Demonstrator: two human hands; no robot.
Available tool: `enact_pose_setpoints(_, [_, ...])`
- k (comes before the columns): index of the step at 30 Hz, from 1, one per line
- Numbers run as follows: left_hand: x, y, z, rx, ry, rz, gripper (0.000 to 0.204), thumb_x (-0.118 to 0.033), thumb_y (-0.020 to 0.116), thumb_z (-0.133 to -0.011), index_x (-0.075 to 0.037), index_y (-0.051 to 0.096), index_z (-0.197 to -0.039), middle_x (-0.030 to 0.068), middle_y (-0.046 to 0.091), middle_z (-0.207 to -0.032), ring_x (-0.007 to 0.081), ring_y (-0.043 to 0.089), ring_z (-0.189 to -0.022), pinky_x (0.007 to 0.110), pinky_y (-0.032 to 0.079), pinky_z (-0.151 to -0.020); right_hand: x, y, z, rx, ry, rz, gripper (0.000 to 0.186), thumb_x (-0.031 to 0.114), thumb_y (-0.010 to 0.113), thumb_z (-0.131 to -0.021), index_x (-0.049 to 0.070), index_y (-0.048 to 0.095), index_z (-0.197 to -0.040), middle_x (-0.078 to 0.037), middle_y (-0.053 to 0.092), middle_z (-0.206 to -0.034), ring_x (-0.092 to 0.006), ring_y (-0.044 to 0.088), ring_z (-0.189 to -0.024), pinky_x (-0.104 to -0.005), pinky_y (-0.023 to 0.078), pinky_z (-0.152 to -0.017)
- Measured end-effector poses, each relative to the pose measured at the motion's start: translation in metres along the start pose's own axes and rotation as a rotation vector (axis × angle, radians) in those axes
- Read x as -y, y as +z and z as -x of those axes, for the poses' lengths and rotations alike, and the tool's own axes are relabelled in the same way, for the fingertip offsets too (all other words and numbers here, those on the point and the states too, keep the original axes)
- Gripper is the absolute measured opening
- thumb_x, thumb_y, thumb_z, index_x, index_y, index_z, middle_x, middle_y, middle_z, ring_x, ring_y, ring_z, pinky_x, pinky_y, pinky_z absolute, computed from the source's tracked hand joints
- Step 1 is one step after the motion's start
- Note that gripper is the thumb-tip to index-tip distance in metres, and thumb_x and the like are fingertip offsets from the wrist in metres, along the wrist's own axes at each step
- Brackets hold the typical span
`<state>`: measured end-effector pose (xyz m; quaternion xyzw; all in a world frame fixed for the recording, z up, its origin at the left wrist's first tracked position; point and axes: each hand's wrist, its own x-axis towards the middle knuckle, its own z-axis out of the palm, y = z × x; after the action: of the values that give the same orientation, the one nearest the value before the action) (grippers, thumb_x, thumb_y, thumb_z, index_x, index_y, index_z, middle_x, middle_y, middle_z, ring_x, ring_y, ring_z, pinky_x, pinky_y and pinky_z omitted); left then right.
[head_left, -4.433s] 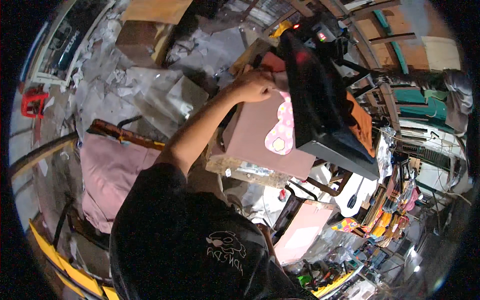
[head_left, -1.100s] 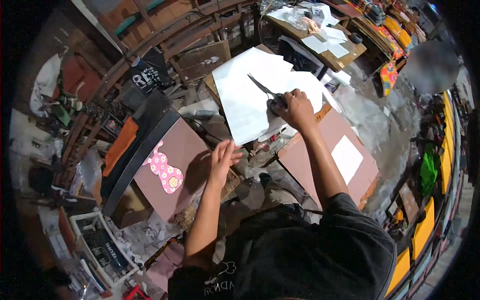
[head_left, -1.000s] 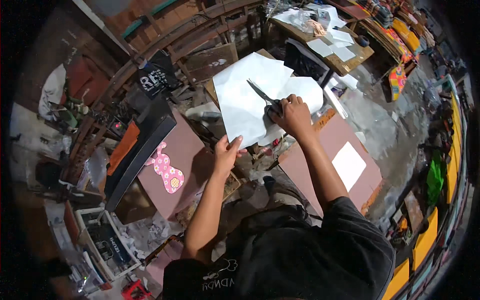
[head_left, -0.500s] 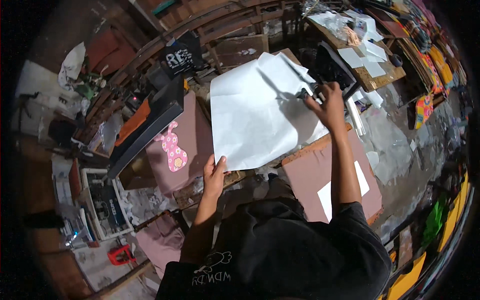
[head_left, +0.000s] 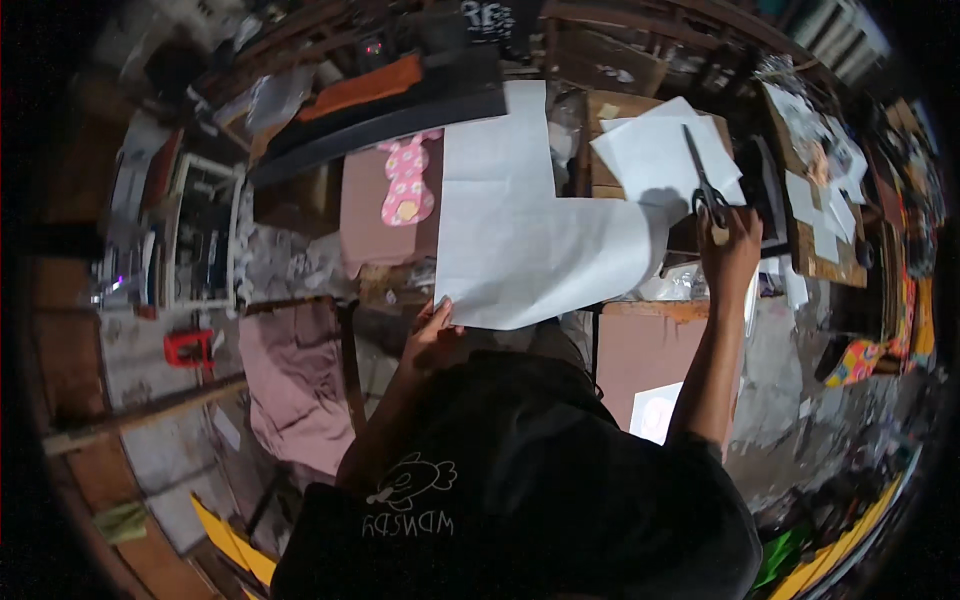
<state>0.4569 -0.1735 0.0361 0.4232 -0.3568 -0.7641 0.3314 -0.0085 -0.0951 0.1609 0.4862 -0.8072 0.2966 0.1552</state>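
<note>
A large white sheet of paper (head_left: pixel 500 230) spreads across the middle, with a square-cornered notch at its upper right. My left hand (head_left: pixel 432 325) pinches its near left corner between thumb and fingers. In my right hand (head_left: pixel 732 243) is a pair of black-handled scissors (head_left: pixel 705 185), its blades together and pointing away from me. Beneath the blades, separate white paper pieces (head_left: pixel 650 150) lie overlapping on a wooden tabletop. The scissors are apart from the large sheet.
Left of the sheet, a pink flowered rabbit-shaped piece (head_left: pixel 408 185) lies on a mauve padded surface (head_left: pixel 365 225). A long black box (head_left: pixel 400 115) bears an orange cloth (head_left: pixel 365 85). A mauve board (head_left: pixel 640 350) is near my right arm. A red stool (head_left: pixel 188 348) stands at left.
My view has turned to the right. The scissors have come off the large sheet and moved away to the right. The sheet's notch and the loose pieces now show plainly.
</note>
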Motion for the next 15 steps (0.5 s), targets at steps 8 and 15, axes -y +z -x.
enact_pose_setpoints(8, [-0.016,-0.074,0.000,-0.212,-0.280,0.389,0.013,-0.019,0.066,-0.098,-0.016,0.064,-0.110,-0.0010,0.064,-0.096,0.0124,0.055,-0.076,0.030,0.045,-0.065,0.132,0.086,0.151,1.010,0.649,-0.788,0.056,0.049,0.064,-0.094,-0.005,0.070,-0.110,-0.015,0.073,-0.093,-0.0261,0.070,-0.083,-0.0394,0.053,-0.075])
enact_pose_setpoints(15, [0.011,-0.195,-0.026,-0.123,-0.118,0.024,0.016,-0.018,0.067,-0.097,-0.013,0.066,-0.112,0.0034,0.065,-0.092,0.0152,0.058,-0.074,0.032,0.047,-0.065,0.208,0.154,0.177,0.533,1.043,-1.575,0.069,0.036,0.074,-0.090,-0.006,0.046,-0.138,-0.014,0.063,-0.121,-0.0259,0.063,-0.108,-0.0413,0.050,-0.094])
